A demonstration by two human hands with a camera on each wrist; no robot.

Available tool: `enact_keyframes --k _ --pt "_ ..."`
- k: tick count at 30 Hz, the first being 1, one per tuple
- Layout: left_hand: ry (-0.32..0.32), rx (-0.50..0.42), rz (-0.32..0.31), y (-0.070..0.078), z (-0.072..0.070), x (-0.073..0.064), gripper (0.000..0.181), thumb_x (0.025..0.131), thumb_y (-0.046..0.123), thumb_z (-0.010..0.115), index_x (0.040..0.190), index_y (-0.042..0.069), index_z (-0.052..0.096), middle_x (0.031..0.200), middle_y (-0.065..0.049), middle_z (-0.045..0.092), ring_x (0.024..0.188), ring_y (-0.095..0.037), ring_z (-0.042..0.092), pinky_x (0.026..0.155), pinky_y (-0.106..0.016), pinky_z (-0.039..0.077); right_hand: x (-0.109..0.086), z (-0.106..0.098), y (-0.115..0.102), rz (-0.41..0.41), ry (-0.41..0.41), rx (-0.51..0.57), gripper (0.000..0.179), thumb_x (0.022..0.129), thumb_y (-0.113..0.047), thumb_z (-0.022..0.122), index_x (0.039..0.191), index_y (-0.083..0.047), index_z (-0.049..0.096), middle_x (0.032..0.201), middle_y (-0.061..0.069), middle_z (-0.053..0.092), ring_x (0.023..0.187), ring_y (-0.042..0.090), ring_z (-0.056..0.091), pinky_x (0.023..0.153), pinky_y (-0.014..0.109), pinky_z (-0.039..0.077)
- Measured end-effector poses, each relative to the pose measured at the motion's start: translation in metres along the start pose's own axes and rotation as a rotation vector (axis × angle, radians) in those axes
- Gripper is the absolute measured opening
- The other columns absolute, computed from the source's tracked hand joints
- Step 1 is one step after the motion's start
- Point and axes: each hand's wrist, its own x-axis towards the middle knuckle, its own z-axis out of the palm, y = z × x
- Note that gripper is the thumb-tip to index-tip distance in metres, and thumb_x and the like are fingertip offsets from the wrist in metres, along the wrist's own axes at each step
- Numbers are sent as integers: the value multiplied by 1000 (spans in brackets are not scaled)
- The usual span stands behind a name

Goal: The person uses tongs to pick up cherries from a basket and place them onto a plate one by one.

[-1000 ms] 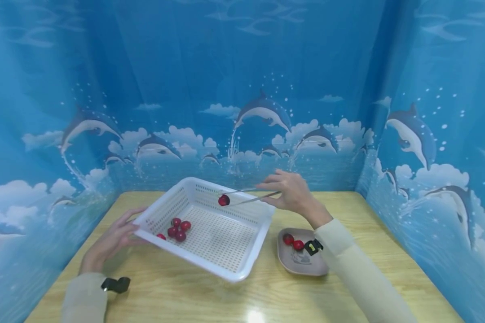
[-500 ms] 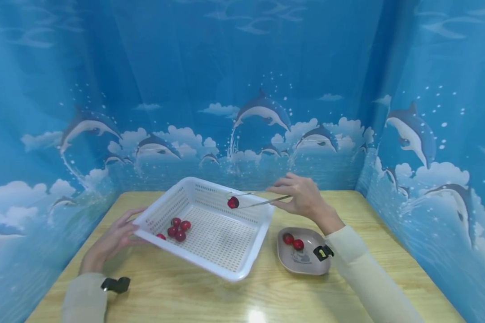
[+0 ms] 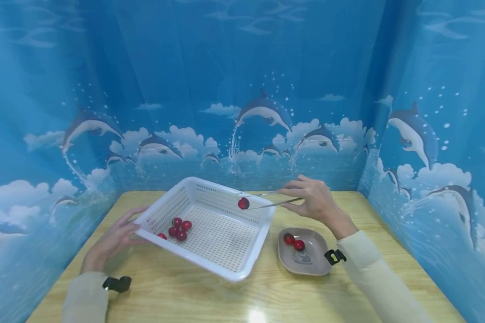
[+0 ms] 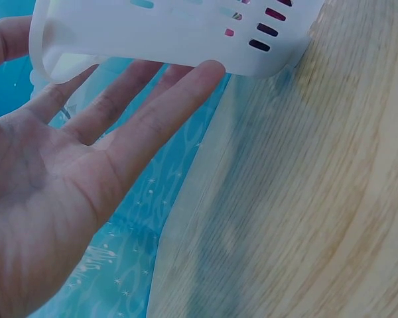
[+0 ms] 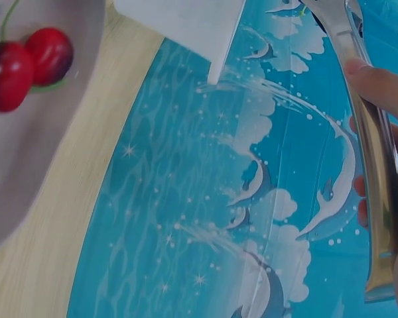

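Note:
My left hand (image 3: 112,239) holds the white plastic basket (image 3: 223,240) by its left end, raised and tilted above the table. In the left wrist view the fingers (image 4: 162,119) stretch beneath the basket, while the thumb lies by the rim. Several red cherries (image 3: 178,231) have gathered at the basket's left side. With my right hand (image 3: 313,200) I grip metal tongs (image 5: 375,179). Between their tips a dark red cherry (image 3: 244,203) is pinched, over the basket's right back part. The right wrist view leaves that cherry out.
A greyish square dish (image 3: 315,265) with rounded corners stands on the wooden table (image 3: 178,291), right of the basket, holding two cherries (image 3: 299,245). Blue dolphin-printed curtains (image 3: 210,67) enclose the table at the back and both sides.
My right hand has moved right, carrying the tongs and the pinched cherry from the basket's middle toward its right end. The left hand and basket stay almost where they were.

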Motion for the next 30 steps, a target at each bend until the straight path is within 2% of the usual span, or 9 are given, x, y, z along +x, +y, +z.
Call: enact_keyframes --k 6,12,14,17,20,22,30 --pt "-2 12 -2 0 0 1 55 109 0 32 162 15 29 144 8 57 125 -15 65 101 -47 61 -14 -10 5 -5 7 -37 39 70 -27 93 107 -19 83 94 1 80 70 14 59 48 21 40" --pt "29 48 -32 -1 -2 0 54 110 3 34 162 13 26 144 10 55 124 -14 65 100 -47 61 -28 -18 12 -28 32 -42 41 66 -24 93 106 -18 83 91 1 80 69 15 59 47 24 44" --pt "34 56 -39 -2 -3 0 55 110 3 34 163 11 24 145 10 53 124 -15 65 100 -48 61 -32 -20 13 -34 43 -43 37 70 -26 92 106 -18 83 91 1 79 68 14 58 46 23 42" --pt "33 57 -40 -2 -3 0 55 110 3 34 163 10 23 146 11 52 124 -14 65 100 -48 61 -39 -24 16 -42 53 -48 28 89 -41 80 106 -19 82 90 0 79 68 13 56 46 22 40" --pt "24 48 -27 -2 -3 0 54 110 2 33 162 11 25 146 11 52 125 -14 65 100 -46 61 -45 -27 18 -43 56 -60 44 101 -55 58 106 -19 83 90 0 79 68 13 55 46 21 39" --pt "17 42 -18 -2 -3 0 54 110 2 33 162 13 27 146 11 53 125 -14 64 100 -45 61 -49 -29 18 -34 49 -70 54 102 -60 47 105 -19 83 90 -1 79 68 12 55 46 21 37" --pt "19 33 -11 -1 0 0 53 109 2 33 161 16 32 145 11 54 124 -15 65 99 -44 62 -65 -36 21 -1 16 -131 60 102 -65 42 103 -22 83 88 -3 79 66 10 52 44 14 27"
